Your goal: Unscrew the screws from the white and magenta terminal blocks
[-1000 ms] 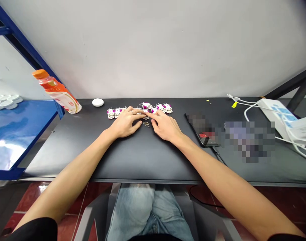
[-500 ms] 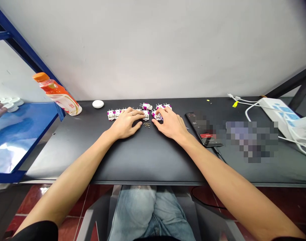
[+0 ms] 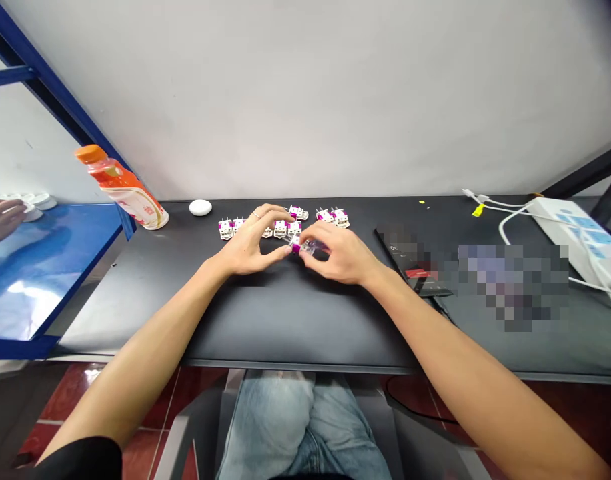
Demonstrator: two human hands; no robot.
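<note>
Several small white-and-magenta plug parts (image 3: 331,215) with metal pins lie in a row at the back of the black desk (image 3: 295,313). My right hand (image 3: 335,253) is lifted a little off the desk, its fingers pinched on one such plug part (image 3: 302,246). My left hand (image 3: 250,243) meets it from the left, fingers curled and its fingertips at the same part. More parts (image 3: 226,228) lie just left of my left hand. The tiny screws seen earlier are hidden behind the hands.
An orange drink bottle (image 3: 123,190) leans at the desk's back left, beside a white round object (image 3: 200,207). A phone (image 3: 410,260) lies to the right, then a white power strip (image 3: 568,230) with cables. Another person's hand (image 3: 3,217) rests on the blue shelf (image 3: 40,273).
My right hand reached to the parts at the back, picked one up and brought it toward me. My left hand rose from flat to meet it. Another person's hand came in at the left.
</note>
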